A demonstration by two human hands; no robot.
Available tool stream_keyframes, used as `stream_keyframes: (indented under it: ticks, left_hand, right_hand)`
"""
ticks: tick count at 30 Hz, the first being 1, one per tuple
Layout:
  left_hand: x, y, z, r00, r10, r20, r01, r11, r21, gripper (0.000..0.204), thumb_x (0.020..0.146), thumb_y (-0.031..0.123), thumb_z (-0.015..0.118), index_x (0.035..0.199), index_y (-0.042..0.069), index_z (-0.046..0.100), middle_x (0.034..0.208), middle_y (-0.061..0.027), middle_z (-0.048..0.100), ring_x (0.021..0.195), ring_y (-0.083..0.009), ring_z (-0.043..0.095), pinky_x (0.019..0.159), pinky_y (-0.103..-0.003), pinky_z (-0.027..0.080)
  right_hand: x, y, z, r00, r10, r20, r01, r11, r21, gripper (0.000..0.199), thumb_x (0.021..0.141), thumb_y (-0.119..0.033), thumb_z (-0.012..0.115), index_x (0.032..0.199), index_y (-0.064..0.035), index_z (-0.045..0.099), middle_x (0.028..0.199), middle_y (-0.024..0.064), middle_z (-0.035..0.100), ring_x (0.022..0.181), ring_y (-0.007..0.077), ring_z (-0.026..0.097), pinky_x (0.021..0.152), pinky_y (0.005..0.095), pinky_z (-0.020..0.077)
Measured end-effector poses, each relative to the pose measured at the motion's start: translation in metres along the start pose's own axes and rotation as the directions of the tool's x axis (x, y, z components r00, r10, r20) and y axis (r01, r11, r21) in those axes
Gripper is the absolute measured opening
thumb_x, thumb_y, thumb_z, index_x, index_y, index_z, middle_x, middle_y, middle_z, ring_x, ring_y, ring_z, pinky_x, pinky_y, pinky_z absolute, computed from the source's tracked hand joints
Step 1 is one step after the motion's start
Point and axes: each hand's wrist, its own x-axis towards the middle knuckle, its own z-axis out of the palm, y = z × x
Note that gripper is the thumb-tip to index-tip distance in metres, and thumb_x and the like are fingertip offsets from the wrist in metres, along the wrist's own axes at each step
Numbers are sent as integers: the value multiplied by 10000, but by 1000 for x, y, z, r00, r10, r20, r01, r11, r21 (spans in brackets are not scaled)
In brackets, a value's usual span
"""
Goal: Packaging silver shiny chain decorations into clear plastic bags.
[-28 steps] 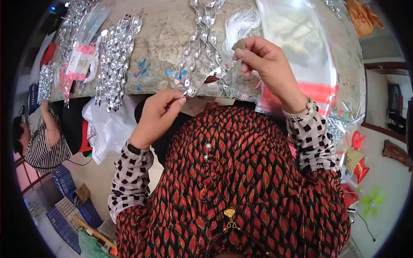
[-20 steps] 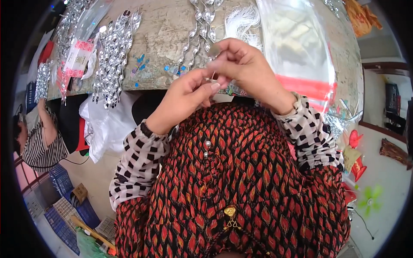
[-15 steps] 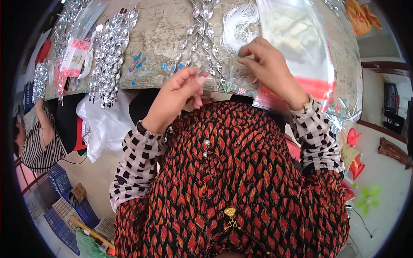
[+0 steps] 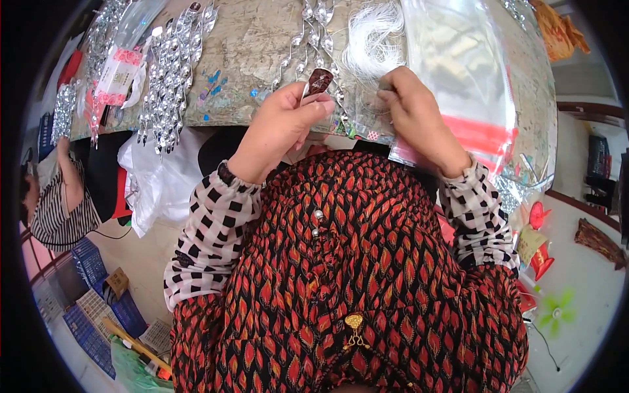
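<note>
Pinched between the thumb and fingers of my left hand [image 4: 278, 128] is a small, glossy, dark red-brown piece [image 4: 319, 82], its rounded end pointing up and away. A pale edge shows beside it. My right hand [image 4: 416, 114] is closed with thumb and fingertips together, just below a bundle of white thread [image 4: 373, 40]. What it pinches, if anything, is too fine to make out. Strings of silver twisted spirals [image 4: 316, 36] lie on the table beyond my left fingertips.
To my right, clear plastic bags [image 4: 458, 59] with a red band lie stacked on the worn table [image 4: 249, 46]. More silver spiral strings [image 4: 167, 85] hang over its front edge at left, near a pink-and-white packet [image 4: 118, 77]. Another person's striped sleeve [image 4: 59, 209] shows at far left.
The dark red-brown piece now shows in my left hand, where something clear showed before. The fingers of my right hand have drawn closer together, slightly lower.
</note>
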Motion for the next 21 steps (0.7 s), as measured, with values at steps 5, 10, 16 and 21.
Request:
stream_keyframes:
  ticks: [5, 10, 16, 21]
  left_hand:
    - [7, 7, 15, 999, -5, 33, 4, 1000, 15, 183, 869, 181, 632, 991, 49, 599, 696, 70, 528, 446, -6, 359, 400, -181, 285]
    - [10, 14, 31, 998, -14, 56, 14, 1000, -3, 202, 869, 195, 635, 1002, 46, 604, 697, 69, 526, 444, -11, 354, 399, -183, 288]
    - [13, 15, 40, 992, -53, 115, 51, 998, 21, 194, 864, 225, 648, 963, 60, 621, 631, 71, 498, 434, -20, 359, 394, -189, 292]
    - [20, 10, 45, 991, -89, 99, 87, 996, 26, 176, 834, 257, 684, 840, 89, 630, 565, 78, 458, 418, -23, 356, 390, -193, 291]
  right_hand:
    - [0, -1, -4, 932, 342, 117, -329, 671, 665, 71, 880, -45, 586, 904, -42, 519, 776, 16, 572, 626, 72, 534, 541, 215, 430]
    - [-1, -4, -10, 830, 506, 237, -385, 211, 898, 151, 844, -31, 634, 943, -62, 524, 758, 9, 616, 607, 57, 527, 527, 163, 414]
    - [-2, -8, 1, 799, 544, 256, -348, 71, 935, 160, 835, -18, 639, 935, -62, 522, 760, 11, 625, 594, 56, 525, 527, 167, 416]
    - [-3, -15, 10, 821, 540, 185, -261, 66, 963, 165, 835, -13, 639, 939, -66, 522, 734, -10, 602, 580, 54, 514, 529, 167, 412]
